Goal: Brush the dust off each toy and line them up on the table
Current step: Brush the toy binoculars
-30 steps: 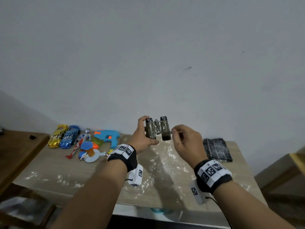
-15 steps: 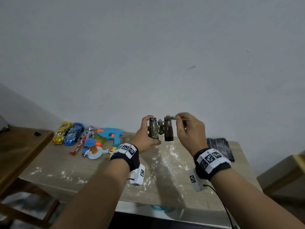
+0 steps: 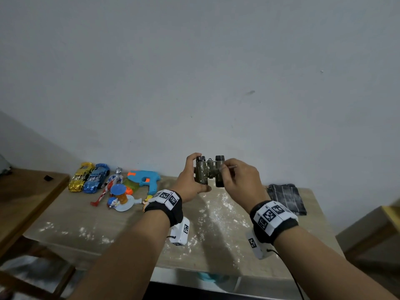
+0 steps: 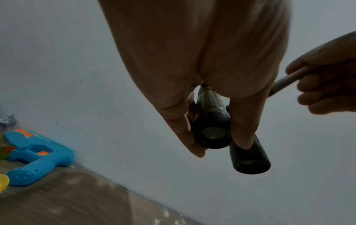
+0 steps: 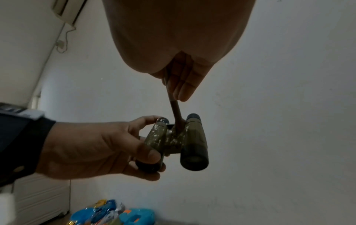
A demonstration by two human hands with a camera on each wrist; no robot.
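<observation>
Head view: toy binoculars (image 3: 209, 172) are held in the air above the table (image 3: 216, 245), in front of a plain grey wall. One barrel is gripped by the left hand (image 3: 190, 182), thumb on the near side and fingers curled over the far side, as seen in the left wrist view (image 4: 212, 121). A thin brush (image 5: 176, 114) is pinched by the right hand (image 3: 240, 180), and its tip is set against the bridge between the two barrels. The bristles are hidden against the bridge, and most of the handle is covered by the fingers (image 5: 185, 85). The binoculars are made of olive-green plastic with dark cylindrical ends; the left barrel and bridge are speckled with white dust (image 5: 159, 135), while the right barrel appears smooth and clean. White powder is scattered over the pale wood-grain tabletop. At the far left of the table, side by side, lie a gold toy car (image 3: 80, 176), a blue toy car (image 3: 96, 178), a red-and-silver figure (image 3: 108, 185), a blue water pistol (image 3: 145, 180) with orange parts and a small blue-topped toy (image 3: 121, 198) on a white base; finer details cannot be made out. A dark striped cloth (image 3: 286, 198) lies folded at the table's right end.
</observation>
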